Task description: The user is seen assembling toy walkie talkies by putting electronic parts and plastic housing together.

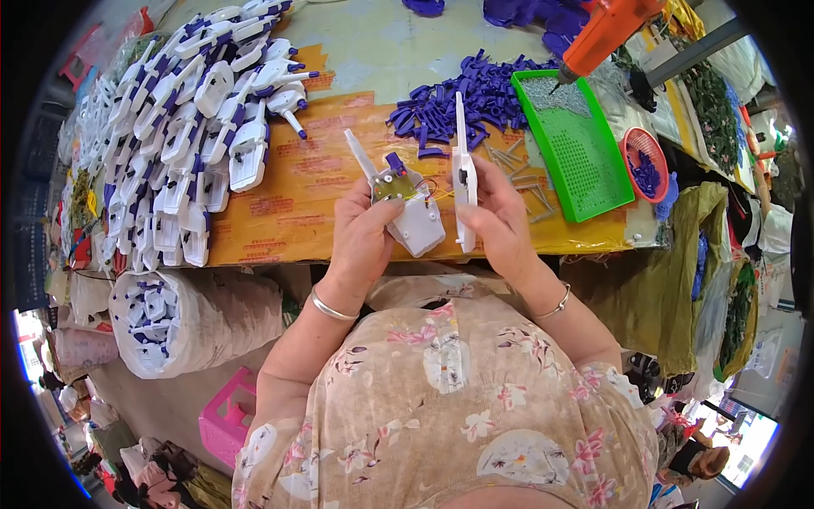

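Over the near edge of the table, my left hand (pixel 366 227) is closed on a white plastic shell half (pixel 417 227), its hollow inside showing a greenish circuit board, thin wires and a small purple part (pixel 395 163). Opposite it, my right hand (pixel 498 219) grips a second white shell half (pixel 464 191), turned edge-on with a dark piece on its side. Thin yellow and red wires run between the two halves, which stand a little apart. Just beyond my hands lies a heap of small purple plastic parts (pixel 475 100).
A large pile of white and purple assembled pieces (pixel 182 140) covers the table's left. Right of the purple heap are thin pale pins (pixel 534 193), a green tray (pixel 585 182) with small screws, and a red basket (pixel 627 161). An orange power screwdriver (pixel 600 38) hangs above the tray.
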### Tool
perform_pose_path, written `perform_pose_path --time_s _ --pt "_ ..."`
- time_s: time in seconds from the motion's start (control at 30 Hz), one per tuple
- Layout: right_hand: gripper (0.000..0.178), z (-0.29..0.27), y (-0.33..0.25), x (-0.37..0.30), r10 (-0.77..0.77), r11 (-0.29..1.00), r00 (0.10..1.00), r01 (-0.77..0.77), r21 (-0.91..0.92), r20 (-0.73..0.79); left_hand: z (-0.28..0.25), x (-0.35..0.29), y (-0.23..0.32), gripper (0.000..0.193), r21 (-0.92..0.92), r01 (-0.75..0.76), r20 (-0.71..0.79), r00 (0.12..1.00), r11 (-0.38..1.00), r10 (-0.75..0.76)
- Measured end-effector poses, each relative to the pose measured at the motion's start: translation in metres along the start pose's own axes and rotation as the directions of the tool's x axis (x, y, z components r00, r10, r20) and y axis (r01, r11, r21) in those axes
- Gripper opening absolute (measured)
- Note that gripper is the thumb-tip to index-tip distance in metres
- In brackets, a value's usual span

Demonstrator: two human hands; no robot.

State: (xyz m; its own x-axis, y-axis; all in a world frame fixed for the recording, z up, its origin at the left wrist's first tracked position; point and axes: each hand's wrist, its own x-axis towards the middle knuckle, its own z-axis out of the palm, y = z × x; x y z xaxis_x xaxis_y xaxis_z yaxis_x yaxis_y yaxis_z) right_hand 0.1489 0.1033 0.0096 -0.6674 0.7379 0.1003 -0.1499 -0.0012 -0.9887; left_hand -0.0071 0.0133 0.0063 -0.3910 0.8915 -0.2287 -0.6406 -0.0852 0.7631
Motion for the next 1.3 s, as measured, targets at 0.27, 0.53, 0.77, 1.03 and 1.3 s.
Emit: perform_pose_path --time_s 0.27,0.53,0.77,1.03,1.3 --pt "0.057 0.004 -0.006 -0.003 0.052 0.981 0.984 -0.082 0.173 0.169 0.002 -0.003 -0.008 0.03 0.101 -0.012 0.036 0.999 0.995 0.008" --pt "0.06 -0.002 -0.015 0.013 0.215 0.951 0.937 -0.265 0.161 0.274 0.011 0.0 -0.009 0.025 -0.027 0.083 -0.003 0.997 0.996 -0.083" --pt "0.047 -0.002 -0.012 0.01 0.19 0.909 0.968 -0.235 0.344 0.162 0.01 0.0 -0.012 0.021 -0.032 0.094 0.008 0.996 0.995 -0.093" --pt "0.053 0.005 -0.005 0.005 0.158 0.974 0.987 -0.151 0.171 -0.023 0.003 -0.002 -0.014 0.023 -0.009 0.121 0.046 0.992 0.993 -0.121" --pt "0.07 0.016 0.0 -0.007 -0.297 0.772 0.943 0.33 -0.542 0.152 0.007 0.003 -0.024 0.024 0.139 -0.056 -0.018 0.998 0.989 0.059"
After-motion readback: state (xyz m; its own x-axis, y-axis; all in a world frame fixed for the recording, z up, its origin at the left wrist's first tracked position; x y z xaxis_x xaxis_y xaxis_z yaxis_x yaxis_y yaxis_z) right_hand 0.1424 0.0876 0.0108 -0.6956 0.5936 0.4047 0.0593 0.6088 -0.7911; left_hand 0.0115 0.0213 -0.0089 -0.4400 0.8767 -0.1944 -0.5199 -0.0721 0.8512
